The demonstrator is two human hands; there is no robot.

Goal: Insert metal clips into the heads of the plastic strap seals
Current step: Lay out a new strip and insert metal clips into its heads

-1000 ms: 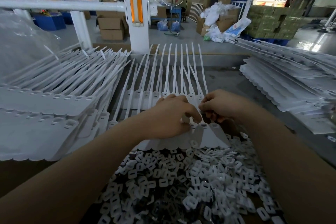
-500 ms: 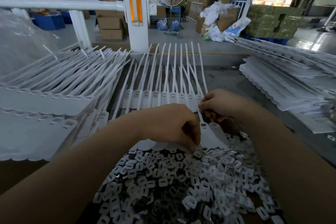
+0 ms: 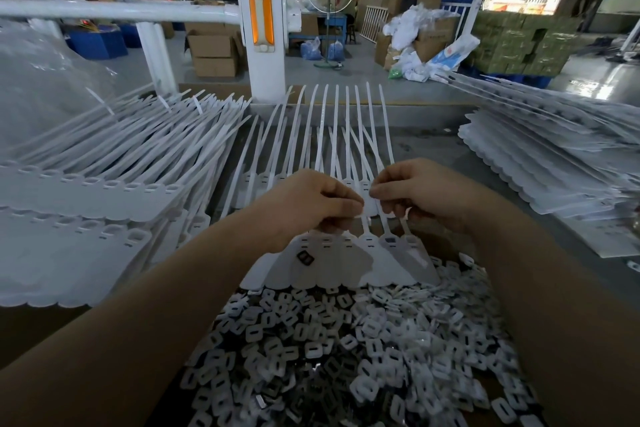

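Your left hand [image 3: 311, 201] and right hand [image 3: 420, 194] meet fingertip to fingertip over the strap seals [image 3: 349, 246], whose long axes run near to far. Both grips are pinched; what they hold is too small to tell. The clip pile [image 3: 346, 350] lies near you, just below.

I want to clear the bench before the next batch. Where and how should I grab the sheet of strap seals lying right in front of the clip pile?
Probably grip the sheet of strap seals by its flat scalloped tag edge, coming from the near side over the clip pile. That edge joins every seal; the thin straps would likely splay.
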